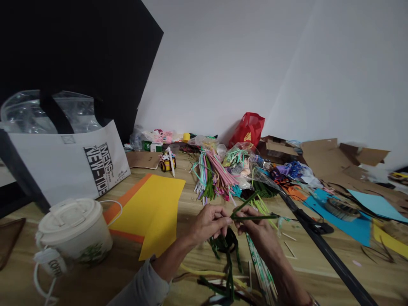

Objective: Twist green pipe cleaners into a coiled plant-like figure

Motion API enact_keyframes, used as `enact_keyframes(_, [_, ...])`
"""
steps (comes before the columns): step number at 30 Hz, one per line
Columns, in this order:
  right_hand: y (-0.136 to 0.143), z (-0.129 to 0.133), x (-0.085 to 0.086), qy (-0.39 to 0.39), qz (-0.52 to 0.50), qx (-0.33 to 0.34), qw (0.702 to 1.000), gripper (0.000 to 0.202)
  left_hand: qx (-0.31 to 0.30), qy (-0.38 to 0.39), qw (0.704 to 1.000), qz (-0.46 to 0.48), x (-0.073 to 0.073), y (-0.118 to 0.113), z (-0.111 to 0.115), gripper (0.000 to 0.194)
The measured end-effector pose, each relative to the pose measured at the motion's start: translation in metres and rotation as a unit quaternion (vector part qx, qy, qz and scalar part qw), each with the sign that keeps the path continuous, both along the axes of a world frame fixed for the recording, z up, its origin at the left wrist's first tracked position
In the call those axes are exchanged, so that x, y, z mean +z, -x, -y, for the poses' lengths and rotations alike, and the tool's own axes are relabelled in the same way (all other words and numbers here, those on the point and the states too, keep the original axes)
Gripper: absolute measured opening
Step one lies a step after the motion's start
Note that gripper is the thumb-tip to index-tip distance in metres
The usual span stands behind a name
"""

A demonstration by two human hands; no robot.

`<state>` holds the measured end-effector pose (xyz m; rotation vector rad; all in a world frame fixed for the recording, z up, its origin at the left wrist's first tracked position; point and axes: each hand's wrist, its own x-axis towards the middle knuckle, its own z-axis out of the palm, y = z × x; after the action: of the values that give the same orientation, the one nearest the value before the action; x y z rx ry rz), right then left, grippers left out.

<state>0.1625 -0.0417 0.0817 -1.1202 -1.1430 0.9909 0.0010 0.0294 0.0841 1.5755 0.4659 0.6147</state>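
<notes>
My left hand (pixel 208 222) pinches the bent end of a dark green pipe cleaner (pixel 251 218) between thumb and fingers. My right hand (pixel 259 231) grips the same pipe cleaner close by, and its two arms spread to the right in a narrow V. Below my hands lies a dark green shape of bent pipe cleaners (pixel 228 244), partly hidden by them. Beyond my fingers rests a bundle of coloured pipe cleaners (pixel 219 172) in pink, green, white and purple. Bright green stems (pixel 263 208) lie just behind my right hand.
Yellow paper (pixel 159 212) over orange sheets and a white lidded tub (pixel 76 229) are at left, before a white bag (pixel 70 165). A black pole (pixel 331 246) crosses the right side near blue paper (pixel 347 221). A red bag (pixel 247 129) and cardboard boxes (pixel 331 157) stand behind.
</notes>
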Motion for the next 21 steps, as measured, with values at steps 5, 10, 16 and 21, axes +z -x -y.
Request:
enact_keyframes(5, [0.001, -0.005, -0.009, 0.008, -0.012, 0.012, 1.0, 0.025, 0.151, -0.172, 0.972, -0.047, 0.002, -0.004, 0.008, 0.014])
enact_keyframes(10, [0.001, -0.005, -0.009, 0.009, 0.0, -0.02, 1.0, 0.026, 0.146, -0.198, 0.967, -0.069, 0.0, -0.006, 0.011, 0.015])
enact_keyframes(16, [0.0, -0.004, -0.005, 0.013, 0.029, -0.002, 0.999, 0.026, 0.035, -0.02, 0.998, -0.043, -0.005, -0.004, 0.003, 0.018])
enact_keyframes(21, [0.0, -0.001, 0.0, 0.014, 0.018, 0.053, 0.998, 0.026, -0.093, 0.117, 0.989, 0.006, -0.005, 0.002, -0.003, 0.029])
